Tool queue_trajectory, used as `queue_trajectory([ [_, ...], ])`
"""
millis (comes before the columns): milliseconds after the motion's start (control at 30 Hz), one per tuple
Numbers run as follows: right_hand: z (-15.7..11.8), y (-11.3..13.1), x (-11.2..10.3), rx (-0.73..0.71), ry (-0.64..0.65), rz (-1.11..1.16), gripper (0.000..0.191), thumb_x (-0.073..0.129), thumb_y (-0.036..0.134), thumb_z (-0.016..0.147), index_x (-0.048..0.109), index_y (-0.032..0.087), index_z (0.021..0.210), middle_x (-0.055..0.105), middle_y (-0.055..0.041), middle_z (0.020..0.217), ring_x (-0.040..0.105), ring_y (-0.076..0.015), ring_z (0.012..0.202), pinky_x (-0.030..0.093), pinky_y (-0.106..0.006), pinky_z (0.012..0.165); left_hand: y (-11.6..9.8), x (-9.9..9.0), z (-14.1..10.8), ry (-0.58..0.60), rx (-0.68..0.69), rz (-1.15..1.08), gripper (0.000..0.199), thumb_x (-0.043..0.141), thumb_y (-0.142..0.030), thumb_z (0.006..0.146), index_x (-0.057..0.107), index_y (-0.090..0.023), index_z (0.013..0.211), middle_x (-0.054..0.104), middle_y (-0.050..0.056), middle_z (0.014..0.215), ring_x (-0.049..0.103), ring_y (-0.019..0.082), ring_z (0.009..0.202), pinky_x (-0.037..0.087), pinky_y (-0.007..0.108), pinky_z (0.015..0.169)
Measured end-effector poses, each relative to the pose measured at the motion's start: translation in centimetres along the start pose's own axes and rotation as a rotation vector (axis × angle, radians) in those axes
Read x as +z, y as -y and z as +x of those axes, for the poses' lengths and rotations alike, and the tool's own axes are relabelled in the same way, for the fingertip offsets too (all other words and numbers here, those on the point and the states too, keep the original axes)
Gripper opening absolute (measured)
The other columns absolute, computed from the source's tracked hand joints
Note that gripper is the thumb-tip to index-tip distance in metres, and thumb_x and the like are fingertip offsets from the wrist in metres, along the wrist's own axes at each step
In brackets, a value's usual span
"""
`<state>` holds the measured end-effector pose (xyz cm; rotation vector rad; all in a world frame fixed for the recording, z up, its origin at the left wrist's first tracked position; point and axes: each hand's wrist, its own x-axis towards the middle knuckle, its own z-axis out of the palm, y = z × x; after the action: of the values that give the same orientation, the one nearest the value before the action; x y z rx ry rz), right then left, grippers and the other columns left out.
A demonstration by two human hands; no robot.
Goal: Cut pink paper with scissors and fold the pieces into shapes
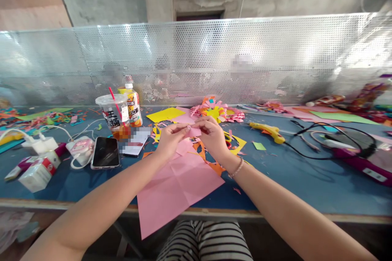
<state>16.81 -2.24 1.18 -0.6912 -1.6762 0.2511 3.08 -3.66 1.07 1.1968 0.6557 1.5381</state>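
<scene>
Head view: small pink paper piece [194, 131] raised between both hands, above the far end of a creased pink paper sheet [183, 187] overhanging the near edge of the blue tabletop [309, 183]. Pinched on its left side by thumb and fingers of the left hand [171, 136], on its right by those of the right hand [212, 135]; exact fingertip contact too small to tell. Probably very light, thin and pliable, easily creased or torn, with little slip against dry skin; best taken by opposite edges in a gentle pinch. Both forearms angled forward and inward from the lower corners, wrists apart, fingers curled, fingertips close together; beaded bracelet [237, 168] at the right wrist. Just beyond, pink-and-yellow paper flowers [214, 112]; to the right, yellow glue gun [269, 131].
</scene>
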Motion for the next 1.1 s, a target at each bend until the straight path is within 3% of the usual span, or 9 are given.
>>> queue_trajectory([
  [467,0.08,0.06,0.12,0.006,0.006,0.055,0.021,0.057,0.007,0.066,0.066,0.024,0.073,0.054,-0.0020,0.084,0.052,-0.0149,0.082,0.045,-0.033,0.076,0.31,-0.15,-0.04,-0.024,0.083,0.047,0.019,0.068,-0.023,0.059,0.065,-0.016,0.076,0.065,0.003,0.077,0.059,0.012,0.073,0.046,0.026,0.072],
  [667,0.01,0.16,0.11,-0.063,0.101,0.032,0.016,0.057,0.012,0.071,0.063,0.024,0.080,0.050,-0.0035,0.089,0.051,-0.0155,0.085,0.045,-0.031,0.073,-0.17,0.18,-0.25,0.019,0.065,0.035,0.017,0.066,-0.023,0.061,0.067,-0.017,0.077,0.067,0.005,0.078,0.060,0.014,0.073,0.047,0.029,0.072],
  [933,0.01,0.32,-0.07,-0.069,0.093,0.042,0.016,0.054,0.010,0.072,0.058,0.022,0.083,0.052,-0.0038,0.087,0.051,-0.0154,0.083,0.045,-0.029,0.068,-0.39,0.28,-0.33,0.032,0.050,-0.013,0.012,0.066,-0.021,0.060,0.068,-0.019,0.072,0.066,0.003,0.076,0.059,0.013,0.073,0.047,0.028,0.073],
  [1100,0.07,0.47,-0.18,-0.125,0.085,0.010,0.023,0.051,0.003,0.069,0.059,0.023,0.079,0.052,-0.0033,0.088,0.051,-0.0157,0.086,0.044,-0.031,0.075,-0.59,0.34,-0.38,0.036,0.025,-0.047,0.012,0.068,-0.018,0.058,0.068,-0.019,0.070,0.066,0.002,0.073,0.058,0.011,0.069,0.047,0.027,0.070],
])
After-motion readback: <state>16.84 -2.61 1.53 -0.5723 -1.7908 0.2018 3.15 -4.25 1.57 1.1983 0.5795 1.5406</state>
